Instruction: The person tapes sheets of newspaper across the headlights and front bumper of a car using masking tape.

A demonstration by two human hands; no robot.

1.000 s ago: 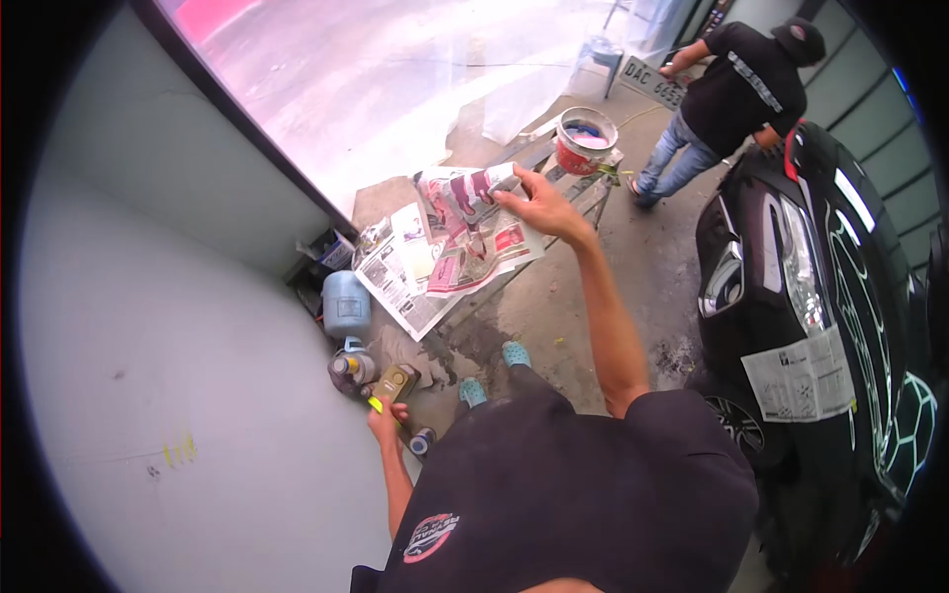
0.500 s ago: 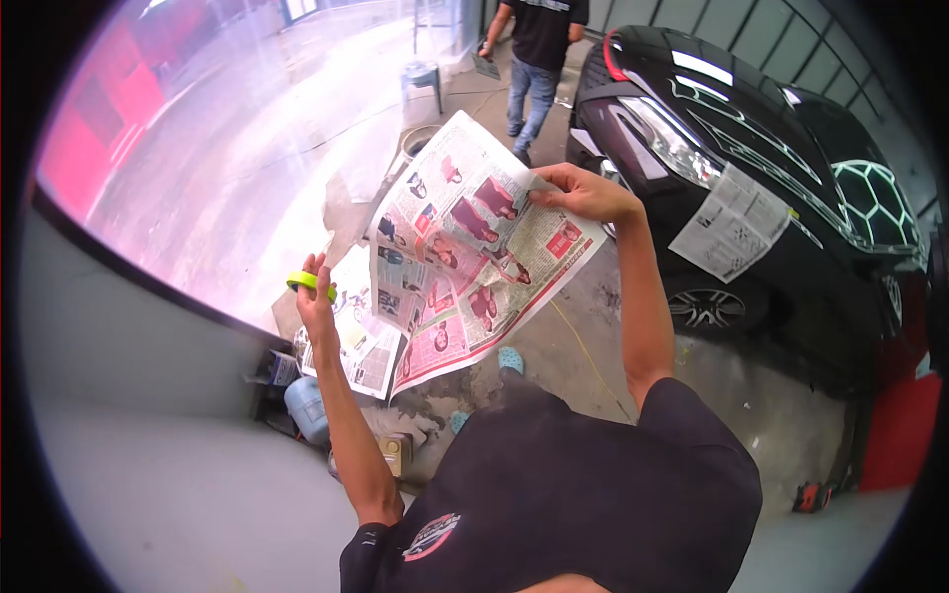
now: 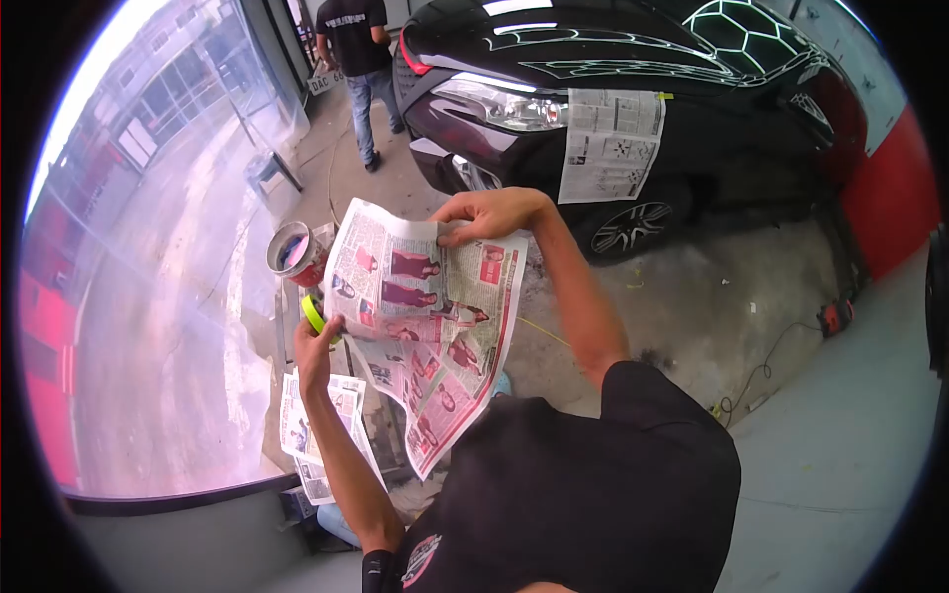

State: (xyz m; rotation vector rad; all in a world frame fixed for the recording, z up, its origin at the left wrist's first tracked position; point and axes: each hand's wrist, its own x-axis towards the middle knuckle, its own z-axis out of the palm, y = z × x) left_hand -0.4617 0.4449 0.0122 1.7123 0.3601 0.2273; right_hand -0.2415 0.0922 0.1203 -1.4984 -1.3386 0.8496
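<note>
Newspaper (image 3: 445, 316) hangs creased and spread between the person's two hands, in front of the chest. The right hand (image 3: 492, 215) is clamped on its upper edge, thumb on the printed face. The left hand (image 3: 314, 341) closes on yellow-green tape (image 3: 312, 314), its thumb at the paper's left edge; whether it pinches the paper too cannot be told. More sheets (image 3: 346, 395) lie beyond the left forearm, and a bucket (image 3: 294, 252) stands just past the paper's upper left. On the black car (image 3: 514, 133), another sheet (image 3: 613, 148) covers the side beside the headlight (image 3: 504, 104). Farther off, a co-worker (image 3: 354, 40) has a plate (image 3: 324, 84) by one hand.
</note>
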